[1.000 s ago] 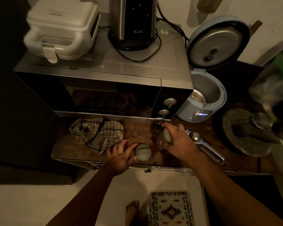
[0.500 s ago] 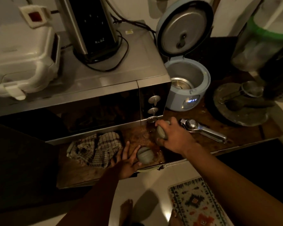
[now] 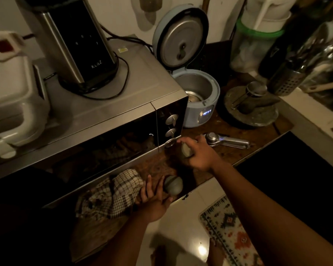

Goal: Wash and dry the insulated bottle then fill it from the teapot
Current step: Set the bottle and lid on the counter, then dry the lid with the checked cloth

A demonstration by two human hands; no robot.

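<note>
My right hand [image 3: 200, 156] is closed around the grey-green insulated bottle [image 3: 186, 150], held just above the wooden counter [image 3: 227, 156] in front of the microwave's dials. Most of the bottle is hidden by my fingers. Its round grey-green cap [image 3: 173, 184] rests near the counter's front edge. My left hand [image 3: 154, 198] lies beside the cap with fingers spread, the thumb under it and the fingers along its left side. A checked cloth [image 3: 112, 194] lies bunched just left of that hand. No teapot can be made out.
A steel microwave [image 3: 104, 120] carries a black appliance [image 3: 79, 45] and a white sandwich maker [image 3: 12, 96]. Right of it stand an open blue rice cooker [image 3: 200, 98], a metal squeezer [image 3: 227, 141] and a stone plate with a strainer [image 3: 252, 106]. Containers crowd the far right.
The view has swung left and tilted. My left hand's fingers have spread away from the cap. My right hand keeps its hold on the bottle in about the same place.
</note>
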